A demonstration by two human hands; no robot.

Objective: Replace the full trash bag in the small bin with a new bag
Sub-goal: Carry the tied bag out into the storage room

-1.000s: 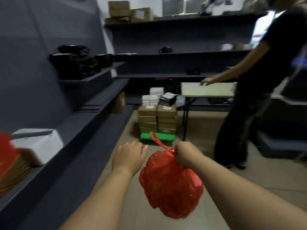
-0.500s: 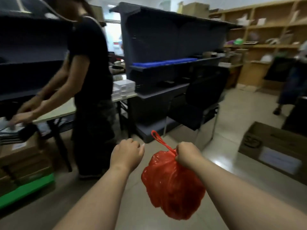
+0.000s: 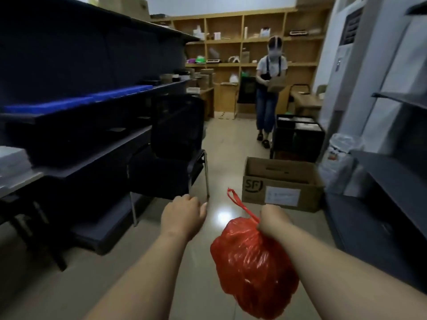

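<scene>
A full red trash bag (image 3: 253, 271) hangs in the air in front of me, its neck gathered and a red tie loop sticking up above it. My right hand (image 3: 273, 221) grips the bag at the neck. My left hand (image 3: 183, 215) floats to the left of the bag with its fingers loosely curled, holding nothing. No bin is in view.
An open cardboard box (image 3: 280, 183) sits on the floor ahead right. A black chair (image 3: 178, 144) stands by the dark shelving (image 3: 76, 125) on the left. Grey cabinets (image 3: 383, 204) line the right. A person (image 3: 269, 88) stands farther down the aisle by black crates (image 3: 298, 137).
The view has swung to the right, from the shelving corner past a person at a table to the open aisle. The hands and the bag keep the same pose.
</scene>
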